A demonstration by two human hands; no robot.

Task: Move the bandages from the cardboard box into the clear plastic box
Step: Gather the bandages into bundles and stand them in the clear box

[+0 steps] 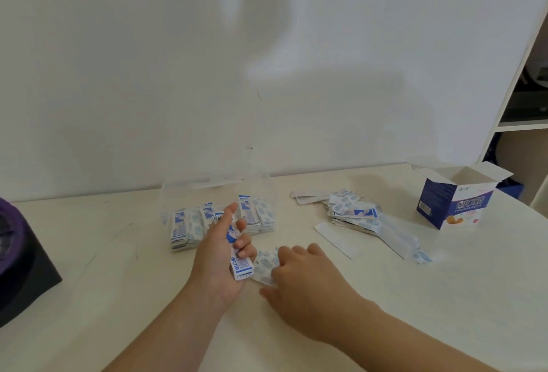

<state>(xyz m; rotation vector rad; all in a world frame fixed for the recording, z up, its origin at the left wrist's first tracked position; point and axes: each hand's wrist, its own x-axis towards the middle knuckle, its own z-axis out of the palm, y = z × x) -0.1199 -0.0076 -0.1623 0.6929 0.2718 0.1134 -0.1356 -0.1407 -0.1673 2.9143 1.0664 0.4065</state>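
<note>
My left hand [221, 256] grips a small stack of blue-and-white wrapped bandages [238, 259], fingers curled round it. Just to its right, my right hand [299, 279] lies over a few loose bandages [265, 265] flat on the table, its fingertips on them. The clear plastic box [219, 190] stands open at the back centre, with rows of bandages [189, 224] standing on edge inside. A loose pile of bandages [354, 213] lies right of the box. The blue-and-white cardboard box [453, 202] stands open at the far right.
A black block with a purple object on top [20, 256] sits at the table's left edge. A white wall closes the back. A white shelf unit [522, 98] stands at the right. A peeled backing strip [336, 239] lies near the pile.
</note>
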